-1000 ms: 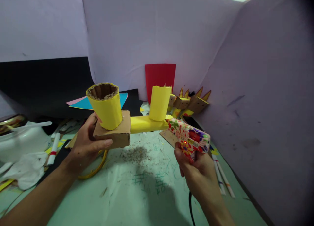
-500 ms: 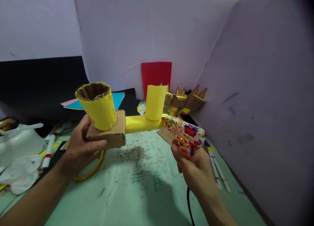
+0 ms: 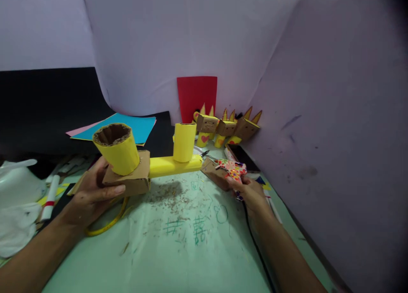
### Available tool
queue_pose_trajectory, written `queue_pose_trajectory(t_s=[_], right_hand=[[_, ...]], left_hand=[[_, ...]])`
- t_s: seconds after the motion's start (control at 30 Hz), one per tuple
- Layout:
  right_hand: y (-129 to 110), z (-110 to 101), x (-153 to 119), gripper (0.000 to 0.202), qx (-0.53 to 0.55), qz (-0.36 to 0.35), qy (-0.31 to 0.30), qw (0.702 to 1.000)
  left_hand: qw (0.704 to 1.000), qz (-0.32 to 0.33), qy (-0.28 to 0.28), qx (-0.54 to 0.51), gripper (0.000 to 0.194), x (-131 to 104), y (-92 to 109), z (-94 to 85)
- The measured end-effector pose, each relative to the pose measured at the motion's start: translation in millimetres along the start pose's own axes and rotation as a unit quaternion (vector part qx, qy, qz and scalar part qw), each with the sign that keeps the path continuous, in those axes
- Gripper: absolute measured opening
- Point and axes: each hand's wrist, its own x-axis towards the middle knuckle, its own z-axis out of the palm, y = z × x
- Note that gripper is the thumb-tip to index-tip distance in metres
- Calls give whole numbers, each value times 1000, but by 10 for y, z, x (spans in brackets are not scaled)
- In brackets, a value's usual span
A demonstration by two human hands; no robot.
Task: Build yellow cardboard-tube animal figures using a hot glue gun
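My left hand (image 3: 92,195) grips a cardboard box (image 3: 130,179) at the left, lifted above the table. A wide yellow tube (image 3: 123,155) with an open top stands on the box. From the box's right side a long yellow tube (image 3: 159,166) sticks out, with a shorter yellow cylinder (image 3: 184,144) upright near its far end. My right hand (image 3: 250,193) is closed around a flower-patterned glue gun (image 3: 234,170), which is apart from the yellow tube and over a cardboard piece (image 3: 216,174). A black cord hangs from the gun.
Small cardboard figures with pointed horns (image 3: 226,127) stand at the back right beside a dark phone-like object (image 3: 242,157). Red paper (image 3: 197,93) leans behind. Blue paper (image 3: 140,125), a white marker (image 3: 51,197) and a yellow ring (image 3: 108,227) lie leftward. Brown scraps dot the table.
My right hand has drawn the glue gun away from the yellow tube's end and lowered it toward the cardboard piece. The held cardboard build appears slightly lower and further left.
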Motion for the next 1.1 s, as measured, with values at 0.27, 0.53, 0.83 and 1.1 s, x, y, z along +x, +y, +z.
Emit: queue_pose_trajectory(t_s=[0.27, 0.53, 0.83, 1.1], right_hand=[[26, -71, -26, 30, -142, -58, 34, 988], [-855, 48, -148, 59, 4, -221, -92, 971], [-1054, 493, -258, 72, 146, -276, -277, 909], [-1149, 537, -265, 69, 113, -289, -298, 903]], left_hand=[[999, -23, 19, -17, 58, -36, -6, 33], [998, -55, -4, -34, 60, -60, -84, 32], [999, -35, -6, -4, 51, -70, -78, 71], [996, -72, -24, -49, 73, -73, -34, 80]])
